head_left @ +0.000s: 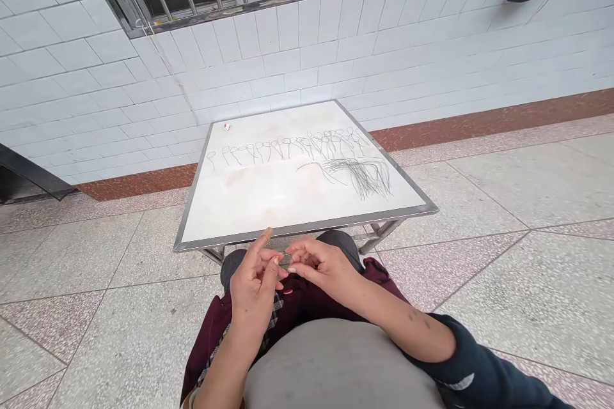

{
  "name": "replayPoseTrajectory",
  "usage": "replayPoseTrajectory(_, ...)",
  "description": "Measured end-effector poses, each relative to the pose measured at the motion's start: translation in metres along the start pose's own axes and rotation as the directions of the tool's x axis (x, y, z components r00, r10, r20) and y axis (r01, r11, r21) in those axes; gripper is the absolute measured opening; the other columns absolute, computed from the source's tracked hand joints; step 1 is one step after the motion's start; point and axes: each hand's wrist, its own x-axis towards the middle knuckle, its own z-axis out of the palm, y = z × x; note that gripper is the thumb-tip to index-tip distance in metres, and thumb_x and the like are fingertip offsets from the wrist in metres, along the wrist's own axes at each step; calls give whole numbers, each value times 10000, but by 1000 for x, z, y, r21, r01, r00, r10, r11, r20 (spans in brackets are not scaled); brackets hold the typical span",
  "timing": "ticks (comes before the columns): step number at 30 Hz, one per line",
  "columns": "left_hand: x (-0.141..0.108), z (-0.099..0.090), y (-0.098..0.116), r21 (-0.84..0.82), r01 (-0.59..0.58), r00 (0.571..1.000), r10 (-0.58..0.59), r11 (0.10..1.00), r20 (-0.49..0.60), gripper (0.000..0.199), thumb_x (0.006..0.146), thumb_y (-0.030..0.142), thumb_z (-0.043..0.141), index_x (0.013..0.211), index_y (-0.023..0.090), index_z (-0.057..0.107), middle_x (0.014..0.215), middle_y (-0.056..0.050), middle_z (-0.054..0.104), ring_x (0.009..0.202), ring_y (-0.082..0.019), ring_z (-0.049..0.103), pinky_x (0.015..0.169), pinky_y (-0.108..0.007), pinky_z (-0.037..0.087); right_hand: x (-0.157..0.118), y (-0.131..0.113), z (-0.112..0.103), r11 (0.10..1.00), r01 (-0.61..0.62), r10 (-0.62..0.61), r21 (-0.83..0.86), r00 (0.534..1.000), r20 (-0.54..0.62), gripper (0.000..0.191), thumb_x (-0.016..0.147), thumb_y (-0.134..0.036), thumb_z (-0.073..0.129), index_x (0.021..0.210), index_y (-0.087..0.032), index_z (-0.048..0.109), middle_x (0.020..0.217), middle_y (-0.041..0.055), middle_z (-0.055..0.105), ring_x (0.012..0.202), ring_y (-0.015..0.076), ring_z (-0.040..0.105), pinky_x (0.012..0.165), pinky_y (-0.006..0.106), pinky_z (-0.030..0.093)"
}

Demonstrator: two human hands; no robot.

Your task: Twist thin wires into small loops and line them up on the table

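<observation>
1. Head view: the person's left hand [254,278] and right hand [326,266] pinch a thin dark strand [286,254], fingertips nearly closed, before the white, grey-edged table [240,217]; fine two-handed shaping, apparently, needing light, steady pinches.
2. Head view: thin dark looped wires [288,144] lie in a row beyond loose dark strands [362,172].

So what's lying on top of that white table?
On the white table: a row of thin dark loops, a tangle of dark strands at right, and a small white-and-red item near the far left corner. The left hand hides a sliver of its near edge.
</observation>
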Motion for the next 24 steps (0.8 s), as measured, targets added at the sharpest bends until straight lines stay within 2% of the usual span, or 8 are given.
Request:
replayPoseTrajectory(4, -1, -1, 0, 43, 21, 1000, -22, 999, 7, 480, 860, 345, 547, 1330, 288, 466, 894, -5, 640, 623, -105, 604, 491, -209, 526, 0, -2, 0, 996, 42, -46, -84, 998, -50, 105, 820, -192, 627, 924, -208, 635, 774, 3, 619, 685, 123, 574, 601, 228, 468)
replayPoseTrajectory(8, -1, -1, 0, 76, 13, 1000, -12, 997, -17, 512, 840, 356, 577, 1335, 290, 465, 906, -11, 658, 614, -107, 605, 474, -200, 512, 0, -3, 1, 988, 97, -104, -123, 993, -50, 102, 829, -191, 626, 928, -209, 646, 780, 10, 636, 707, 131, 585, 640, 243, 478)
replayPoseTrajectory(11, -2, -1, 0, 59, 31, 999, -30, 998, -16, 523, 835, 368, 581, 1338, 277, 466, 901, -19, 667, 609, -112, 611, 470, -202, 512, -1, -1, 1, 987, 89, -98, -136, 993, -63, 126, 825, -230, 647, 950, -210, 638, 774, 7, 641, 680, 128, 590, 626, 240, 485)
replayPoseTrajectory(15, -2, 0, 1, 47, 43, 998, -41, 998, -42, 510, 831, 366, 586, 1324, 281, 484, 891, -16, 663, 595, -108, 613, 459, -193, 502, -2, 0, 1, 979, 107, -122, -174, 989, -79, 88, 835, -271, 645, 887, -202, 626, 729, 0, 634, 648, 126, 584, 622, 243, 482)
replayPoseTrajectory(21, -2, -2, 2, 53, 32, 999, -32, 998, 7, 509, 836, 354, 579, 1329, 280, 475, 911, -13, 674, 579, -100, 605, 476, -198, 498, -1, -3, 0, 946, 214, -235, -246, 970, -59, 72, 873, -262, 601, 847, -201, 629, 756, 17, 659, 693, 137, 595, 660, 259, 484)
replayPoseTrajectory(24, -2, -3, 3, 45, 47, 999, -48, 998, 23, 515, 833, 348, 583, 1331, 273, 475, 877, -6, 672, 560, -96, 596, 471, -196, 485, 0, -1, -3, 905, 296, -314, -306, 949, -9, 91, 902, -249, 559, 875, -202, 632, 756, 28, 661, 713, 151, 591, 666, 276, 483)
